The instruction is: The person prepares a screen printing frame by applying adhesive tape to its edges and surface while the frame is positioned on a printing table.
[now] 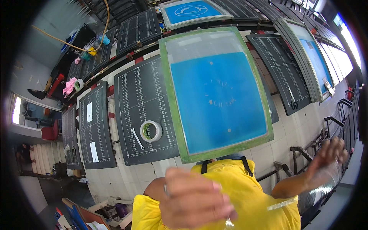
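My left hand (193,199) is raised close to the camera in front of my yellow shirt, its fingers pinched together and somewhat blurred. A glossy, see-through bit shows below its fingertips. Farther out at the right, my right hand (327,157) is lifted with curled fingers. Clear plastic film (325,182) hangs from it along the forearm, and a shiny part of the same clear material crosses in front of the shirt. Whether one piece joins both hands, I cannot tell. Ahead of me, a silk screen frame (220,101) with green edges and blue mesh lies over the black boards.
A tape roll (151,131) and a wrench (137,138) rest on a black gridded board (143,103). Scissors (293,97) lie on another board at right. More screens stand at the back (191,11) and far right (312,50). Metal brackets (301,155) jut out near my right arm.
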A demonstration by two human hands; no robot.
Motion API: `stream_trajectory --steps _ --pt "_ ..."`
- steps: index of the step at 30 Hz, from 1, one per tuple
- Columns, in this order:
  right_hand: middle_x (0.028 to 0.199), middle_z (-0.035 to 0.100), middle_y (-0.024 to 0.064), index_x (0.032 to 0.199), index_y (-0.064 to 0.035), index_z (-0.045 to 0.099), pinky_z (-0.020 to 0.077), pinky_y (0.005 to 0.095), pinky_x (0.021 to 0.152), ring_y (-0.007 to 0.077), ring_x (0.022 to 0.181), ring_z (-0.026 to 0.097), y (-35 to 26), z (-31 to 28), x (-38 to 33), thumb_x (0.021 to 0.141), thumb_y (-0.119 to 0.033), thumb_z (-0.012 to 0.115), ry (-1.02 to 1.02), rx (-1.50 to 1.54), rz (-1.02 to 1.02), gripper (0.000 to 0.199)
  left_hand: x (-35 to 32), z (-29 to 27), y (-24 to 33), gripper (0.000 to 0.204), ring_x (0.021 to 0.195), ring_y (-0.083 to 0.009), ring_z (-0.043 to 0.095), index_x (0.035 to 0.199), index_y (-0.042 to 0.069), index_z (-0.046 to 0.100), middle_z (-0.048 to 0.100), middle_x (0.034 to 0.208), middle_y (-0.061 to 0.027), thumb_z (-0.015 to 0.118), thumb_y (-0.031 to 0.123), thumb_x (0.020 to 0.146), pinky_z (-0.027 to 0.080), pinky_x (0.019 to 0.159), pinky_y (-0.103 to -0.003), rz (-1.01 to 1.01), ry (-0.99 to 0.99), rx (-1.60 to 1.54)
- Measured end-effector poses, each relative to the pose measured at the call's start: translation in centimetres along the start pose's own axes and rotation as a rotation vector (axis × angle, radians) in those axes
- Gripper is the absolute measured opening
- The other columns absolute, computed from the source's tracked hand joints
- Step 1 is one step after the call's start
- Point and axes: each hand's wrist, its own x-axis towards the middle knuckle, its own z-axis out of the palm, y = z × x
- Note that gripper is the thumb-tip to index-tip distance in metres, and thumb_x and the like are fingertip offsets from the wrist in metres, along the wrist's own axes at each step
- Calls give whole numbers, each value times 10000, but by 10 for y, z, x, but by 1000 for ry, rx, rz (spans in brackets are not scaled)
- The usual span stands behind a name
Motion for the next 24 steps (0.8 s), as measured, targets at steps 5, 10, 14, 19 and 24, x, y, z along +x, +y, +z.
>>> stream_trajectory --steps 5,10,14,19,24 --pt "1054 605 11 1022 -65 610 460 224 725 92 926 572 107 -17 18 919 -20 627 -204 -542 140 114 7 13 -89 159 819 -213 601 851 102 669 648 846 -46 775 15 770 421 692 -315 -377 -80 128" --pt "882 658 14 963 -4 690 463 244 731 95 817 580 234 19 39 899 -121 725 -323 -872 376 138 -28 23 -220 178 735 -123 553 829 -11 626 618 792 -32 719 126 895 436 687 -273 -746 -75 354" --pt "862 671 42 950 -3 706 482 282 731 114 798 597 329 21 47 880 -198 755 -327 -911 427 213 -55 35 -312 234 721 -183 574 846 -12 675 648 786 -82 747 205 892 456 690 -325 -951 -16 354" --pt "901 700 105 932 -19 717 506 338 757 192 813 646 403 15 58 870 -233 758 -344 -1048 453 227 -68 45 -369 279 776 -244 592 828 -17 692 674 821 -112 760 248 879 475 761 -381 -918 -77 564" --pt "896 698 89 879 -58 702 470 413 777 273 875 648 437 10 62 866 -236 749 -396 -1198 280 184 -75 55 -389 306 812 -277 616 831 -35 705 678 825 -142 772 262 857 476 780 -400 -883 -87 645"
